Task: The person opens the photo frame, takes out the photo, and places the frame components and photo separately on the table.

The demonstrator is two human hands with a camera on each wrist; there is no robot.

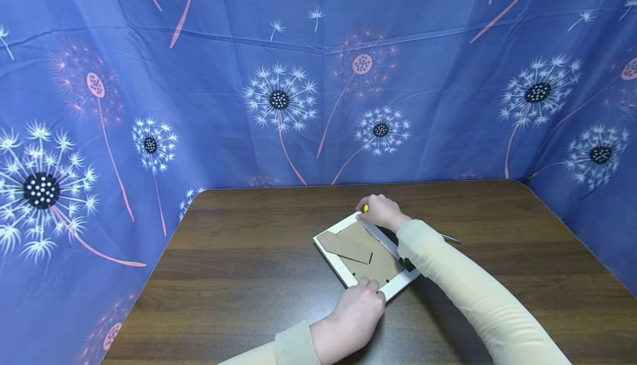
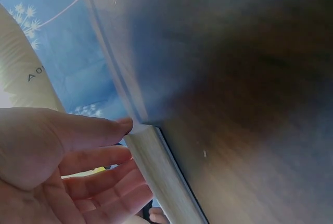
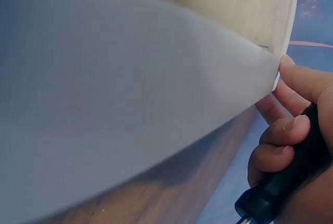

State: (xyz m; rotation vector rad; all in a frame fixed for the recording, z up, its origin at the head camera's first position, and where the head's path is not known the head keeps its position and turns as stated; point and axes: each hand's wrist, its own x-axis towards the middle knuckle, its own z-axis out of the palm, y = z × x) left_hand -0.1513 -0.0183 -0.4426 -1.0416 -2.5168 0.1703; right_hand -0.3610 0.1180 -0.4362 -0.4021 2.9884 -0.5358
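Observation:
A white picture frame (image 1: 338,268) is face down, its brown backing board (image 1: 383,257) and fold-out stand (image 1: 345,246) showing. My left hand (image 1: 355,312) grips the frame's near corner, thumb on one side and fingers on the other in the left wrist view. At the far corner, the thumb and forefinger of my right hand (image 1: 383,212) pinch the frame. Its other fingers curl round the black handle of a screwdriver (image 3: 283,174), whose yellow end peeks out in the head view. The screwdriver's tip shows beyond the right sleeve; that sleeve hides part of the frame's right side.
The frame is over the middle of a dark brown wooden table (image 1: 224,260). Behind the table and along its sides hangs a blue cloth (image 1: 318,160) with a dandelion print.

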